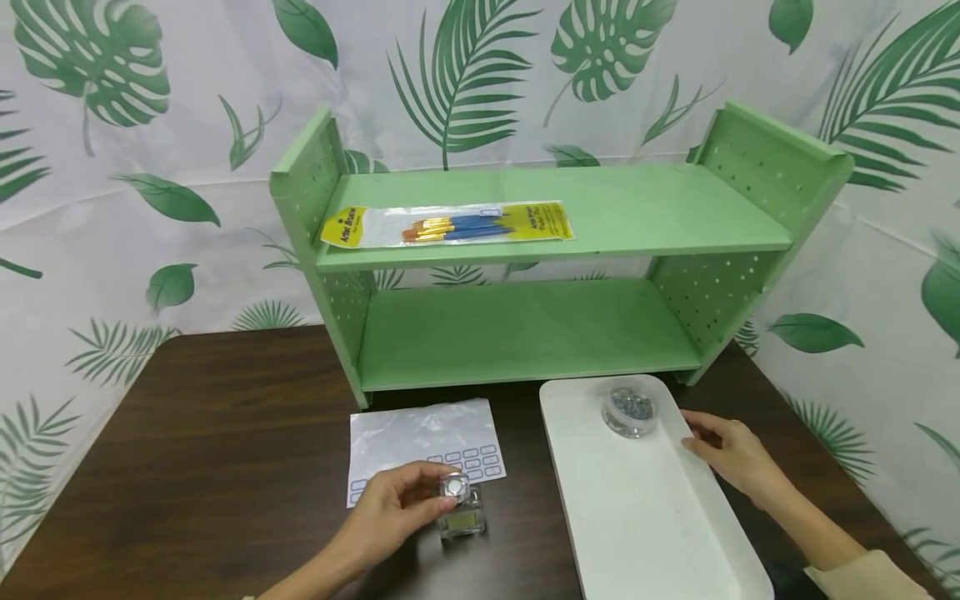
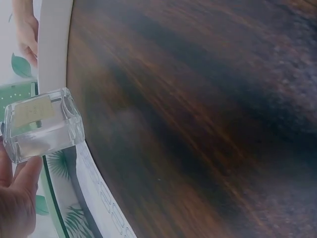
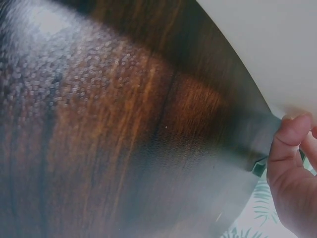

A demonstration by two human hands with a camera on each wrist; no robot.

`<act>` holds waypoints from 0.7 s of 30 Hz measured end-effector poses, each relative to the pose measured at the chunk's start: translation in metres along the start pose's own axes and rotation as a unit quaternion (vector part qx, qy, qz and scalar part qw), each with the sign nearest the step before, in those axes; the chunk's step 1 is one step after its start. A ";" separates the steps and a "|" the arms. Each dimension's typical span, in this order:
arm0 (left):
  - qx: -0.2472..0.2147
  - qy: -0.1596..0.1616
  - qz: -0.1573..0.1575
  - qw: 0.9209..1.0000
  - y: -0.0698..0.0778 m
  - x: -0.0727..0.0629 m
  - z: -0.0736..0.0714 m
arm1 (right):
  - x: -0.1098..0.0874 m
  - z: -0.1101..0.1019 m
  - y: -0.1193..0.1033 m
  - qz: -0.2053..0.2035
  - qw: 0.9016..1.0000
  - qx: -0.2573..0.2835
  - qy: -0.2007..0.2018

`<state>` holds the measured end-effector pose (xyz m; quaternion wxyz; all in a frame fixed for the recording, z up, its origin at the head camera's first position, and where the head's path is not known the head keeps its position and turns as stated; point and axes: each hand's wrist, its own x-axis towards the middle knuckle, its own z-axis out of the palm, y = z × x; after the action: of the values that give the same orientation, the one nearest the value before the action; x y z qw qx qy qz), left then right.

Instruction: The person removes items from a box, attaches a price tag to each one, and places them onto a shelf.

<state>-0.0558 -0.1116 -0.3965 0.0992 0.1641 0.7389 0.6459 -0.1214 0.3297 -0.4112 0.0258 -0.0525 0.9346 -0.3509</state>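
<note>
A small clear glass bottle [image 2: 47, 124] with a pale label hangs from my left hand [image 1: 393, 504], whose thumb and fingers pinch its shiny cap [image 1: 454, 487]. In the head view this square bottle is in front of the sheet of stickers [image 1: 420, 433]; the left wrist view shows its thick base. My right hand [image 1: 723, 454] is at the right rim of the long white tray [image 1: 637, 508], thumb over the edge and fingers at its outer side. At the tray's far end sits a round clear tub [image 1: 630, 408] of small greyish pieces.
Behind the tray stands a green two-tier shelf [image 1: 525, 333] with perforated sides. A packet of artist brushes [image 1: 450, 225] lies on its upper board. Everything is on a dark wooden table [image 1: 225, 433], backed by a leaf-patterned cloth [image 1: 187, 275].
</note>
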 end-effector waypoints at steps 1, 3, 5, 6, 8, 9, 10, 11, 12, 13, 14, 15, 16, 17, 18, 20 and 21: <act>0.000 0.000 0.001 1.000 -0.001 0.000 0.000 | 0.000 0.000 0.000 0.001 1.000 -0.001 -0.001; -0.002 -0.001 0.001 1.000 -0.002 -0.001 -0.001 | -0.001 0.000 0.001 0.005 1.000 -0.003 -0.002; -0.001 -0.003 0.001 1.000 -0.004 -0.001 -0.002 | -0.001 0.000 0.001 0.007 1.000 -0.003 -0.003; -0.002 -0.004 0.001 1.000 -0.004 -0.002 -0.002 | -0.001 0.000 0.001 0.007 1.000 -0.003 -0.003; 0.000 -0.006 0.001 1.000 -0.005 -0.002 -0.002 | -0.001 0.000 0.000 0.006 1.000 -0.003 -0.003; -0.001 -0.007 0.001 1.000 -0.006 -0.002 -0.003 | -0.001 0.000 0.000 0.006 1.000 -0.003 -0.002; -0.002 -0.009 0.001 1.000 -0.006 -0.003 -0.003 | -0.001 0.000 0.000 0.004 1.000 -0.003 -0.002; -0.003 -0.011 0.002 1.000 -0.007 -0.003 -0.003 | 0.000 0.000 0.000 0.003 1.000 -0.003 -0.001; -0.006 -0.014 0.003 1.000 -0.007 -0.004 -0.003 | 0.000 0.000 0.000 0.002 1.000 -0.003 0.000; -0.008 -0.017 0.004 1.000 -0.008 -0.004 -0.003 | 0.000 0.000 0.000 0.001 1.000 -0.004 0.000; -0.010 -0.021 0.007 1.000 -0.009 -0.005 -0.004 | 0.000 0.000 0.000 -0.001 1.000 -0.004 0.000; -0.012 -0.024 0.009 1.000 -0.010 -0.005 -0.004 | 0.000 0.000 0.000 -0.003 1.000 -0.004 0.000; -0.012 -0.027 0.013 0.999 -0.011 -0.006 -0.004 | 0.001 0.000 0.000 -0.004 1.000 -0.004 0.000; -0.013 -0.031 0.017 0.999 -0.011 -0.006 -0.004 | 0.001 0.001 0.001 -0.004 1.000 -0.003 0.000; -0.015 -0.034 0.018 0.999 -0.012 -0.007 -0.005 | 0.000 0.001 0.001 -0.004 1.000 -0.003 0.001; -0.019 -0.041 0.023 0.999 -0.013 -0.007 -0.005 | 0.000 0.001 0.001 -0.002 1.000 -0.004 0.002; -0.022 -0.043 0.023 0.999 -0.014 -0.008 -0.005 | 0.000 0.001 0.001 -0.001 1.000 -0.004 0.003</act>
<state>-0.0521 -0.1205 -0.4096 0.1192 0.2062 0.7158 0.6564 -0.1213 0.3298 -0.4125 0.0229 -0.0524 0.9362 -0.3469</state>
